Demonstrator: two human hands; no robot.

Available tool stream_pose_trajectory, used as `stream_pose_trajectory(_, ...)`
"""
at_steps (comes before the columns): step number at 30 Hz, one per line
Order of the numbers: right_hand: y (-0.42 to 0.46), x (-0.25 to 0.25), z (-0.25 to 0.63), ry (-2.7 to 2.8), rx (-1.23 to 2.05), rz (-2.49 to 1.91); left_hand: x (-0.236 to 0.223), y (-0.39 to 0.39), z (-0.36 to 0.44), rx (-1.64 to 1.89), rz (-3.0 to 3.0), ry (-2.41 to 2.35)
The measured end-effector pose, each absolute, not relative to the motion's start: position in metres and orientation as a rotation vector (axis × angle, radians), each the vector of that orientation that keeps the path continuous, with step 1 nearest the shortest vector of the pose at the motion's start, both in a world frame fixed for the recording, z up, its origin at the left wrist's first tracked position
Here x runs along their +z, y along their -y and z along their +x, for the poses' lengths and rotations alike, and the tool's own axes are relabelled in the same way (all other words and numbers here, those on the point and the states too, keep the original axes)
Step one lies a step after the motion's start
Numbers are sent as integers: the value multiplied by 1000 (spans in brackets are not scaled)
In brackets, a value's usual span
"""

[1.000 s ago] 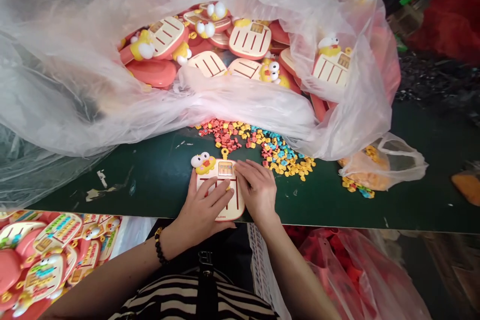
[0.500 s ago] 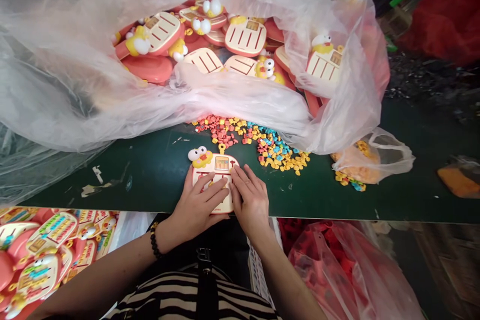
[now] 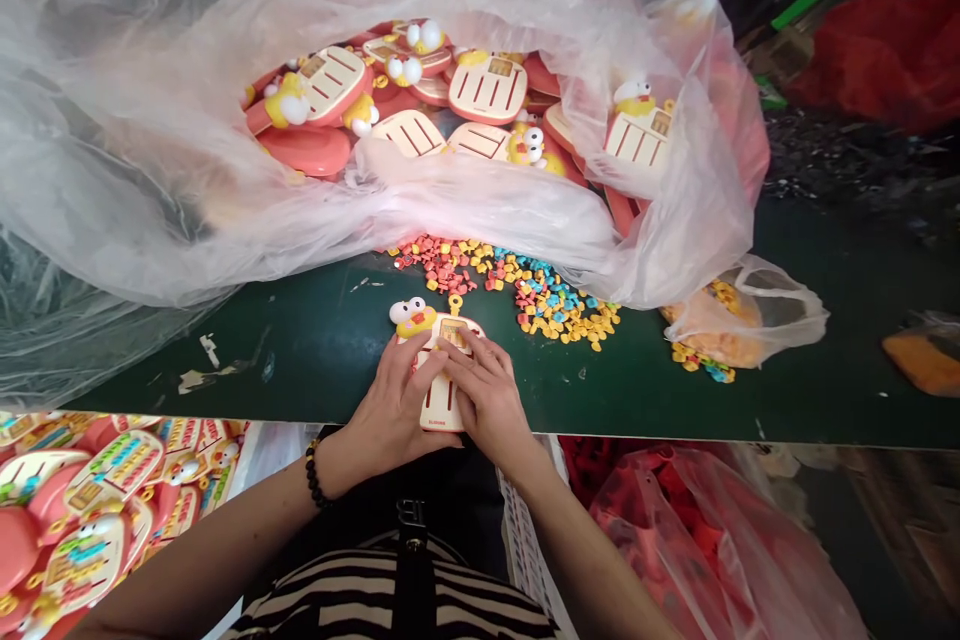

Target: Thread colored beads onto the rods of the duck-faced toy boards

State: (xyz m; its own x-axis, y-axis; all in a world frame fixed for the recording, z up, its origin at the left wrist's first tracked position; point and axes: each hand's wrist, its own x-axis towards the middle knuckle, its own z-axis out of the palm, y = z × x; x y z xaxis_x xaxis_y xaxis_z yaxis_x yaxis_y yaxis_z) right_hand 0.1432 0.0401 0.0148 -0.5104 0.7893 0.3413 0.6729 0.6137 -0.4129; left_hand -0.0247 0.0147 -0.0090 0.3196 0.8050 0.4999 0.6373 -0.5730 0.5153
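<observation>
A cream toy board (image 3: 441,408) with a yellow duck head at its top left lies on the green table (image 3: 315,350) at the near edge. My left hand (image 3: 394,410) rests on the board's left half with its fingers spread over the slots. My right hand (image 3: 484,390) lies over the board's right half, its fingertips pressed close together near the board's top. I cannot see whether a bead is under the fingers. A pile of small red, yellow and blue beads (image 3: 517,285) lies just beyond the board.
A large clear plastic bag (image 3: 187,170) full of the same duck boards (image 3: 487,85) covers the back of the table. A small bag of orange beads (image 3: 739,325) lies at the right. Filled boards (image 3: 90,500) sit in a bin at lower left. Red bags (image 3: 675,530) lie below the table.
My right hand has slid left onto the board, so both hands now cover most of it. The left hand's fingers have moved up toward the duck head.
</observation>
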Motion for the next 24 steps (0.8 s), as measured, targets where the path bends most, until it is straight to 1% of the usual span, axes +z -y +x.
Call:
stream_pose_trajectory(4, -46, 14, 149, 2225, 463, -1019, -8, -13, -21, 970, 2361, -1389)
stream_pose_trajectory(7, -42, 14, 153, 2165, 517, -1020, -6, -12, -19, 903, 2367, -1402)
stream_pose_trajectory(15, -51, 16, 142, 2095, 294, -1253, -1, -13, -19, 842, 2358, -1417)
stream_pose_trajectory(19, -61, 13, 129, 2126, 316, -1249, -4, -13, -19, 992, 2359, -1395)
stream_pose_trajectory(22, -64, 19, 123, 2173, 462, -1141, -4, -13, -18, 1143, 2328, -1425)
stream_pose_trajectory(24, -66, 26, 124, 2174, 574, -1090, -3, -13, -17, 1143, 2317, -1471)
